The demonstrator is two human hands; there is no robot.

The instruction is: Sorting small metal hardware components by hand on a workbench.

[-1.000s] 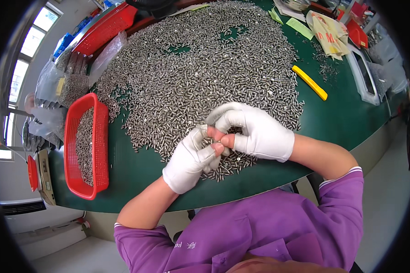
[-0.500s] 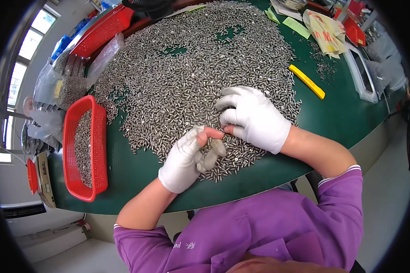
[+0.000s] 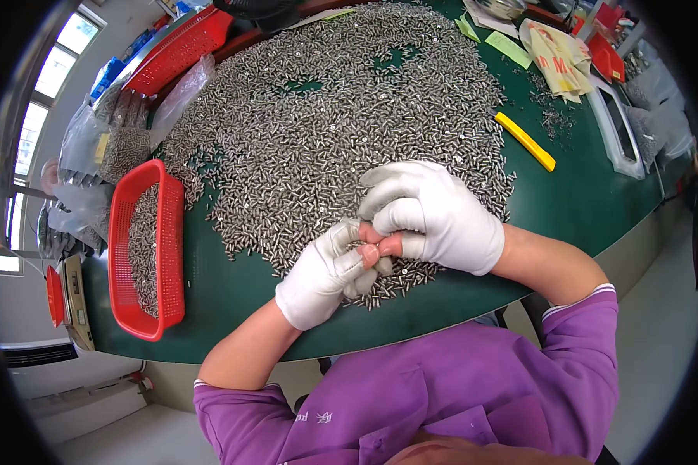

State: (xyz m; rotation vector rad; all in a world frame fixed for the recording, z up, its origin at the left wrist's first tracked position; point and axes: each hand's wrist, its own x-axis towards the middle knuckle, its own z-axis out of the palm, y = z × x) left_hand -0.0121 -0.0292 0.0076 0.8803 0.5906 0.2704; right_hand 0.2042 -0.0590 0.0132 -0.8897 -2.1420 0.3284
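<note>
A wide heap of small silvery, rod-like metal parts (image 3: 302, 155) covers the middle of the green table. Over its near edge my two hands meet, both in white gloves with the thumb and index fingertips bare. My left hand (image 3: 322, 271) is closed, its bare fingertips pinched together. Against them press the bare thumb and index finger of my right hand (image 3: 442, 221), also closed, its other fingers curled above the heap. Whatever sits between the fingertips is too small and too covered to make out.
At the left stands a red plastic basket (image 3: 171, 256) with more metal parts inside. A yellow bar (image 3: 526, 142) lies right of the heap, near a white frame-like tray (image 3: 616, 132) and a printed cloth bag (image 3: 554, 58). Another red basket (image 3: 182, 50) is at the back left.
My left hand has risen a little and its thumb has closed in. My right hand has come slightly down, and the fingertips of both now touch; before, they were apart.
</note>
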